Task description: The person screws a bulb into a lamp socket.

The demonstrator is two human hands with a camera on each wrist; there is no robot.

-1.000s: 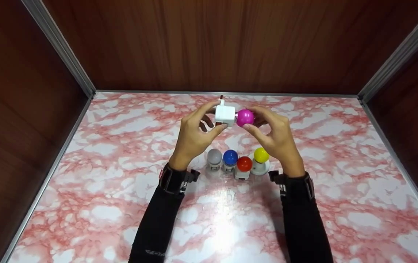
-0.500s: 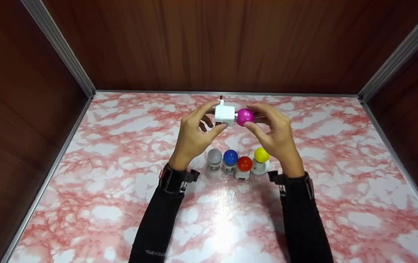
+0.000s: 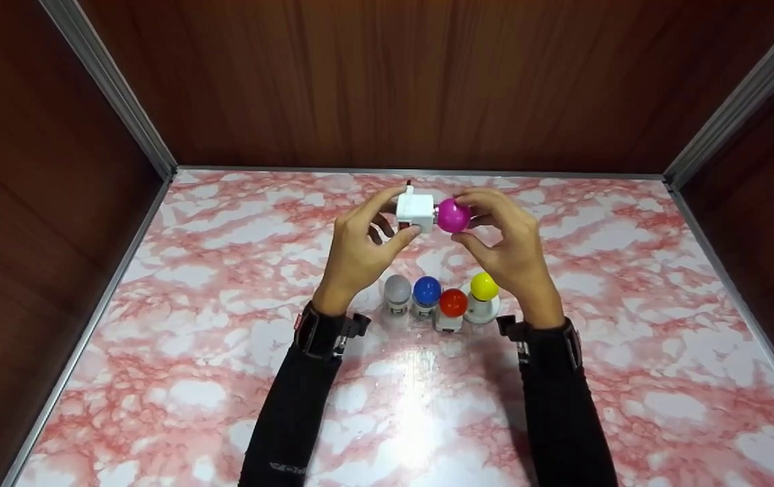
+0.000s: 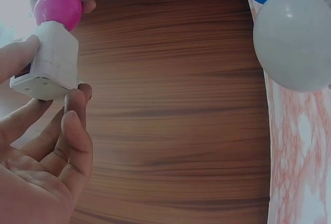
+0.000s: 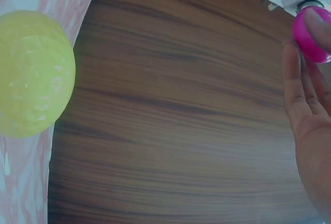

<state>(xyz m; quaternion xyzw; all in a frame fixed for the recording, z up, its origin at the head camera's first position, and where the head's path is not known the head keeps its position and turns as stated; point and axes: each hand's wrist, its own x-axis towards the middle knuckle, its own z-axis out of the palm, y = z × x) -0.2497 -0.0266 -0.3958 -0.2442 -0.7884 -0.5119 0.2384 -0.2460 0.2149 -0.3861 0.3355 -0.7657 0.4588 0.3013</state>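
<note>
My left hand grips a white bulb holder with a switch and plug pins, its thumb on the near side. A pink light bulb sits sideways in the holder's mouth, a bit of metal base showing between them. My right hand holds the round end of the bulb between thumb and fingers. In the left wrist view the holder stands below the pink bulb, the left thumb against its side. The right wrist view has the right thumb lying over the pink bulb, with fingers behind it.
On the marbled tabletop, between the forearms, stand a white bulb, a blue bulb, a red bulb and a yellow bulb, each upright in a white base. Brown wood-grain panels enclose the back and sides.
My right thumb has slid slightly along the pink bulb and its fingertips have shifted over the top. The holder and bulb have drifted very slightly left; the left hand keeps its grip.
</note>
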